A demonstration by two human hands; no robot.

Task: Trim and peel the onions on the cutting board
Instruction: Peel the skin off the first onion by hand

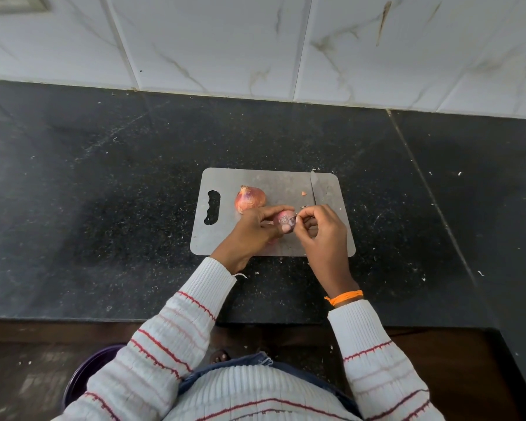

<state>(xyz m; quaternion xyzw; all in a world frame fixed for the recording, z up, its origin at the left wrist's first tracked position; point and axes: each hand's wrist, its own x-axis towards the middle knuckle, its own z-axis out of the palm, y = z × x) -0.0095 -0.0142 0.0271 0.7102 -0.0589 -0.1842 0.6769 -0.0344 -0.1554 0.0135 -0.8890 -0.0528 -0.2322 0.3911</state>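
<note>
A grey metal cutting board lies on the black counter. On it rests a whole red onion with its skin on. My left hand grips a second, smaller onion just above the board, its cut end facing up. My right hand pinches at the skin on that onion's right edge with thumb and fingertips. A knife lies on the board's far right part, blade pointing away from me, its handle hidden behind my right hand.
A small onion scrap lies on the board left of the blade. The black granite counter is dotted with bits of peel. A white tiled wall stands behind. A dark purple bin sits on the floor at lower left.
</note>
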